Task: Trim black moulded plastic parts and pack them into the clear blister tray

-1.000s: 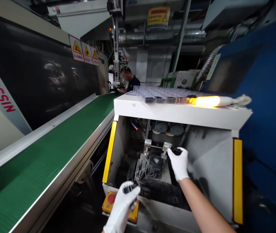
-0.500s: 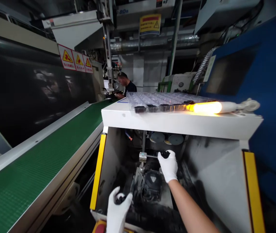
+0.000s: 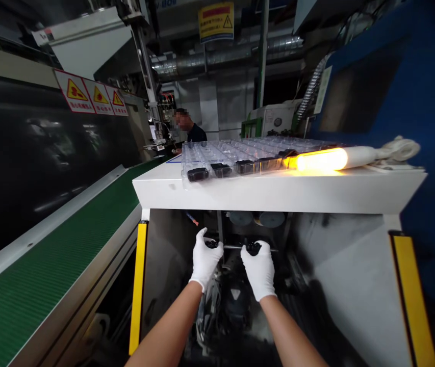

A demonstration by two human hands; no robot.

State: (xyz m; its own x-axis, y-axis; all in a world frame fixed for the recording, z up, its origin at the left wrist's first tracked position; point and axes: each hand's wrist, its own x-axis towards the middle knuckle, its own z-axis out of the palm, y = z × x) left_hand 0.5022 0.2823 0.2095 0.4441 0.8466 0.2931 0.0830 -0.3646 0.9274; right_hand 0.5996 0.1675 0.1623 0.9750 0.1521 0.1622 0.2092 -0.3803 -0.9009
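Note:
Both my hands wear white gloves and reach into the open front of a machine housing. My left hand is closed around a small black part, held between thumb and fingers. A second small black part is gripped by my right hand. The exact kind of these parts is too small and dark to tell. Between and behind the hands runs a thin metal rod. Two round grey discs hang just beyond, under the white top.
A clear plastic tray with black parts lies on the white top, beside a glowing lamp. Yellow bars flank the opening. A green conveyor belt runs at left. Another person stands farther back.
My left hand has risen from the lower front into the housing, level with my right hand, still holding its black part. My right hand has shifted slightly. The camera view has turned a little.

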